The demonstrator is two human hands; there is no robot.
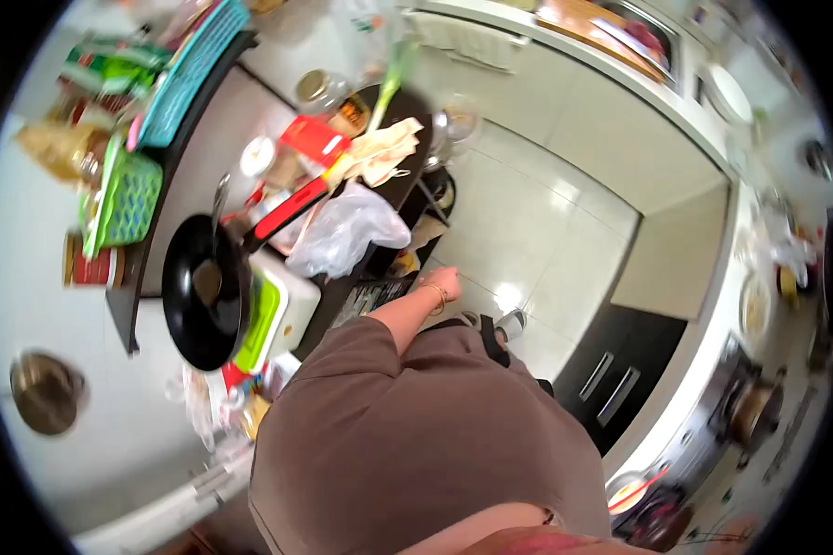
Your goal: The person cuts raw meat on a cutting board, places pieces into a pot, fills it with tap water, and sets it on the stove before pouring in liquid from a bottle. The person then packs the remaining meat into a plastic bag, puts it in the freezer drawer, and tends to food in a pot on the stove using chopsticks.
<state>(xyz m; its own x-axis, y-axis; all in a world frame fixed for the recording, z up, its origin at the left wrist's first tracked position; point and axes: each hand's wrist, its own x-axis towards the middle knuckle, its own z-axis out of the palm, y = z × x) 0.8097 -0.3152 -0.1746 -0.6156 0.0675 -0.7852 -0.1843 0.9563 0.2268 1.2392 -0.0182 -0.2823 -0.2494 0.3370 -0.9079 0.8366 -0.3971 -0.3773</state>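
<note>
My left hand (pixel 441 280), with a thin bracelet at the wrist, hangs low in front of my body. Its fingers look curled into a loose fist, and nothing shows in them. Closest to it is the lower part of a dark shelf unit, with a white plastic bag (pixel 352 229) on the top above. A black wok (pixel 205 291) with a red and black handle (pixel 290 208) rests on a white and green appliance (pixel 273 310). My right hand is out of sight.
On the dark table stand a glass jar (pixel 315 88), a red box (pixel 315 141) and a beige cloth (pixel 384 153). Green and blue baskets (pixel 130 199) sit on a shelf at left. At right, a white counter carries a pot (pixel 754 412) on a stove and a red-handled pan (pixel 627 495).
</note>
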